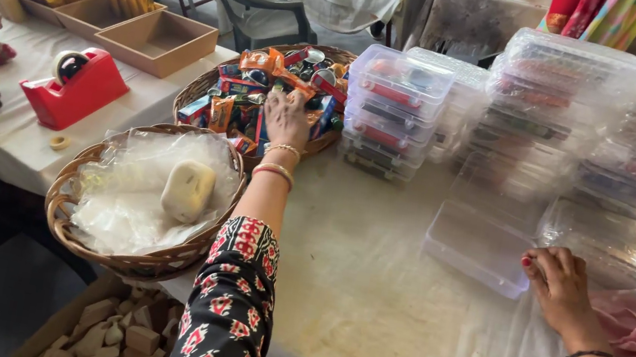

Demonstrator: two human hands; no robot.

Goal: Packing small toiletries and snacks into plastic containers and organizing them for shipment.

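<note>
- You are reaching your left hand (287, 116) into the far wicker basket (199, 88), the one heaped with small wrapped items (239, 91), so this looks like the picking step.
- The fingers of that hand are spreading loosely, palm down, touching the top of the pile; whether they are gripping any one piece, you cannot tell from here.
- Your right hand (560, 287) is resting on the white tablecloth (383, 303), fingers slightly curled, fingertips touching the near right edge of the empty clear plastic box (481, 242); it is holding nothing.
- That box is lying open in front of the stacks of filled clear boxes (395, 109).
- The next move likely calls for pinching one item free and carrying it right to the box.
- The near basket (66, 221) is holding clear bags and a pale soap-like block (188, 189).
</note>
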